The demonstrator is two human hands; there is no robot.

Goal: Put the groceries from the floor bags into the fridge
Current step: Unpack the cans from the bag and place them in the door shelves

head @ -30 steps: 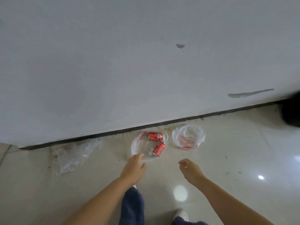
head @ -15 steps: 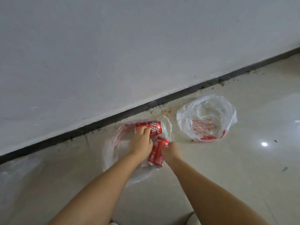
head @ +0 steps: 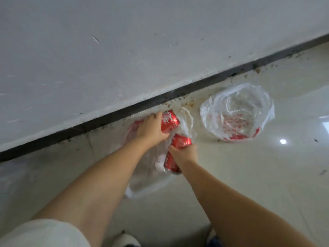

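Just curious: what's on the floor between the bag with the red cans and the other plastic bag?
Nothing: in the head view, only bare tile floor separates the bag with cans from the other bag.

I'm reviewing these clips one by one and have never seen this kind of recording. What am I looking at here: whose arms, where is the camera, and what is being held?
There is no machine here. A person wears one wide-angle camera on the head, looking down, so the two bare arms reaching in from the bottom are their own. The left hand wraps around a red soda can lying near the wall. The right hand closes on a second red can, which lies nearer the person. Both cans sit in a clear plastic bag spread open on the tiled floor. To the right lies another clear bag with red print; it looks empty. The grey surface above is a wall with a dark baseboard. No fridge is in view.
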